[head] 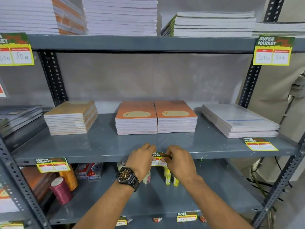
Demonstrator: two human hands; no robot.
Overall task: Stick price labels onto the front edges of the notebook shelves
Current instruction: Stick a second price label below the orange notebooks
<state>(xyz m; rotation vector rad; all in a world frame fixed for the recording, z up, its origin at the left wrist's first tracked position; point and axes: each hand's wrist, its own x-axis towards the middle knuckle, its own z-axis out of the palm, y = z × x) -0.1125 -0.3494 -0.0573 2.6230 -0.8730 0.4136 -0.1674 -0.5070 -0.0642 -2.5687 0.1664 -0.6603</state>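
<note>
A yellow and green price label [159, 158] is held against the front edge of the middle grey shelf [102, 157], below two orange notebook stacks [156, 117]. My left hand [142, 160], with a dark watch on its wrist, pinches the label's left side. My right hand [179, 161] pinches its right side, where the top corner curls away from the edge. Another label [52, 164] hangs from the same edge further left. A third label [260, 144] lies on the shelf top at the right.
A brown notebook stack [71, 118] and a white stack [239, 121] flank the orange ones. The top shelf edge carries labels [273, 51] at both ends. Below are thread spools [61, 190], small bottles [167, 176] and boxes. Perforated uprights [247, 86] frame the rack.
</note>
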